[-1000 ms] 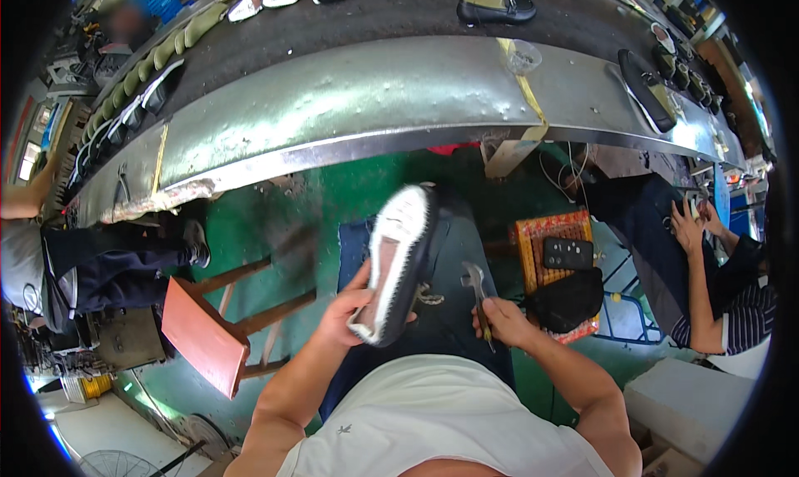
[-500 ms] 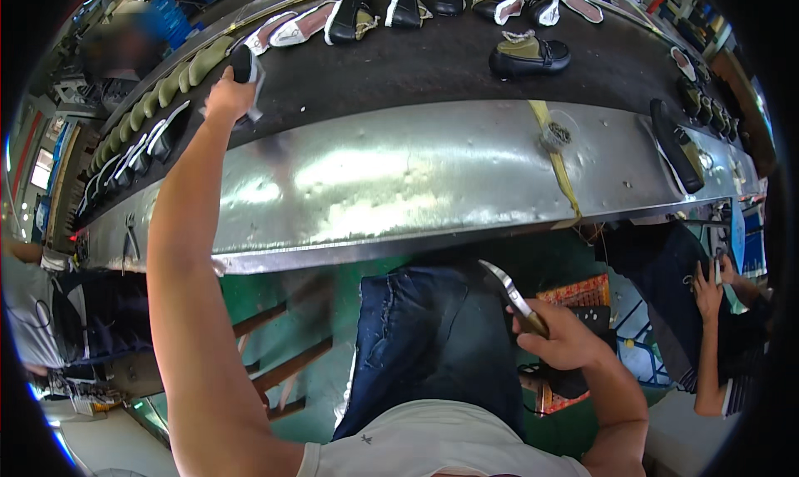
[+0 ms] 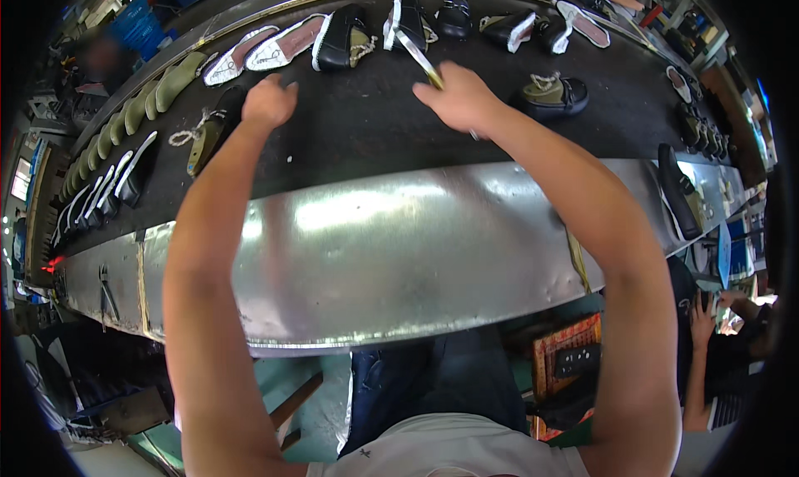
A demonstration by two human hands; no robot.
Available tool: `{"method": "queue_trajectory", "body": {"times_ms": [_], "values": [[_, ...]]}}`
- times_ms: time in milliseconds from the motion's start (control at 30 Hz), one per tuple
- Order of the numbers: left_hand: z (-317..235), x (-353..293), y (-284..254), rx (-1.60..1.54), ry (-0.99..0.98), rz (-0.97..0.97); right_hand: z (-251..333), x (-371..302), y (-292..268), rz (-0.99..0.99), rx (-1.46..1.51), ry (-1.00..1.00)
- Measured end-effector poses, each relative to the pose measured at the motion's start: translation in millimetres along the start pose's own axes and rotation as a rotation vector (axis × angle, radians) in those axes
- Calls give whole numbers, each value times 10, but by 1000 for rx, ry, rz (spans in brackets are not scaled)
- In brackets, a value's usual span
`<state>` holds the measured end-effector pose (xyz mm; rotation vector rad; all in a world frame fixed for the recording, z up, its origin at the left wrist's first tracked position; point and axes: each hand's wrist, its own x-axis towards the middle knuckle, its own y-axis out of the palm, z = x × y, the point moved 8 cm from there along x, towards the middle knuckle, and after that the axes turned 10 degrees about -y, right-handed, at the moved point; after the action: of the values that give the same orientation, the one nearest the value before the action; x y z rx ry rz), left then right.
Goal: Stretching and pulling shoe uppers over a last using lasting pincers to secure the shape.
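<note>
My right hand (image 3: 462,98) is closed round a hand tool (image 3: 419,59) with a slim silvery metal end and a brownish handle; its exact kind is unclear. The tool points up and left toward a black shoe (image 3: 405,21) at the far side of the dark belt. Over the belt, my left hand (image 3: 270,101) shows its back, with most of its fingers hidden. To its left lies a black and olive shoe (image 3: 206,136) with a rope-like trim, partly behind my wrist. Pink-lined white shoe pieces (image 3: 283,48) sit just beyond that hand.
A metal ledge (image 3: 399,252) runs along the near side of the dark belt (image 3: 349,127). Pliers (image 3: 106,292) lie at its left end. Olive shoe pieces (image 3: 133,111) line the left. An olive-black shoe (image 3: 553,96) stands right of my hand. Another person's hand (image 3: 703,319) shows at right.
My right hand has risen from my lap to over the belt with the tool. The left hand has moved right, away from the shoe it held, which now lies on the belt.
</note>
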<state>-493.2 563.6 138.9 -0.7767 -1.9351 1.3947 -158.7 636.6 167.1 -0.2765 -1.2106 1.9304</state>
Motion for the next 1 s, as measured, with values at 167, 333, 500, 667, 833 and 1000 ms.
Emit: {"method": "queue_trajectory", "body": {"times_ms": [167, 333, 500, 667, 833, 1000], "values": [[-419, 397, 585, -643, -206, -16, -461, 1203, 404, -146, 14, 239], [-714, 792, 835, -771, -231, 73, -653, 1701, 607, -188, -103, 285], [-480, 1056, 979, -881, -346, 233, -767, 1860, 750, -299, -143, 309], [-187, 302, 488, -1363, -422, 470, -1038, 1711, 611, -247, -122, 345], [827, -1380, -679, -1041, -233, 191, -819, 747, 355, -98, 599, 389], [1484, -3023, -1370, -335, -119, 148, 259, -823, -67, -66, 1041, 396]]}}
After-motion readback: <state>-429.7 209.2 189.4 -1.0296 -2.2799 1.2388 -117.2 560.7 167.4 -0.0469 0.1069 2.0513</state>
